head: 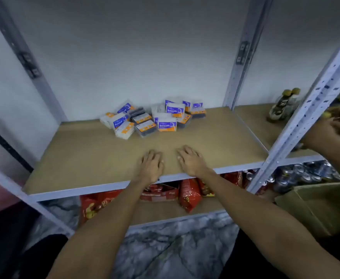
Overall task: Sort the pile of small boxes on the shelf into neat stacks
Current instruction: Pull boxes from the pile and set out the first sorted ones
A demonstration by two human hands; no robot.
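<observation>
On the lower shelf lie red snack packets. Above, the left hand and right hand rest flat, fingers spread, holding nothing, on the wooden shelf. The pile of small boxes sits jumbled near the back wall, well apart from both hands.

1. We see red snack bags lying on the lower shelf, some tipped over.
2. We see packs of drink cans to their right, tops up.
3. We see a brown cardboard box in front of the cans.
4. We see bottles with yellow-green caps in the next bay.
5. We see another person's hand beyond the perforated upright.
6. We see marbled flooring below.
</observation>
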